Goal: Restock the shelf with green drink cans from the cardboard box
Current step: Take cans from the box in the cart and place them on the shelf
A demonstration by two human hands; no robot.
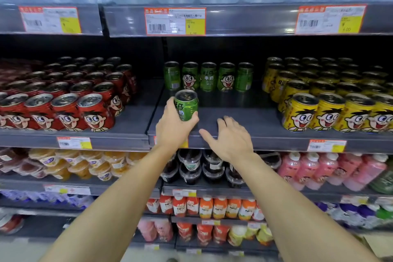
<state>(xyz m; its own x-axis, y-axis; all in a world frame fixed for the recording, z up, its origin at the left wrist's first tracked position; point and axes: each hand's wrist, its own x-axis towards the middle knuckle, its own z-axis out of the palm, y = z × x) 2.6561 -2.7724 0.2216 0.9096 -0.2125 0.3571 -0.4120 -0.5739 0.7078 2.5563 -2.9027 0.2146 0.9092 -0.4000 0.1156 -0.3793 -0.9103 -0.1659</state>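
The left hand (173,124) has its grip curled round a short green metal drink can (186,104), upright just above the dark grey shelf (244,121). Beside it the right hand (230,137) hovers with fingers spread, holding nothing. Behind the grip stands a row of five green cans (208,76). Pushed back carelessly, the held can could topple that row.
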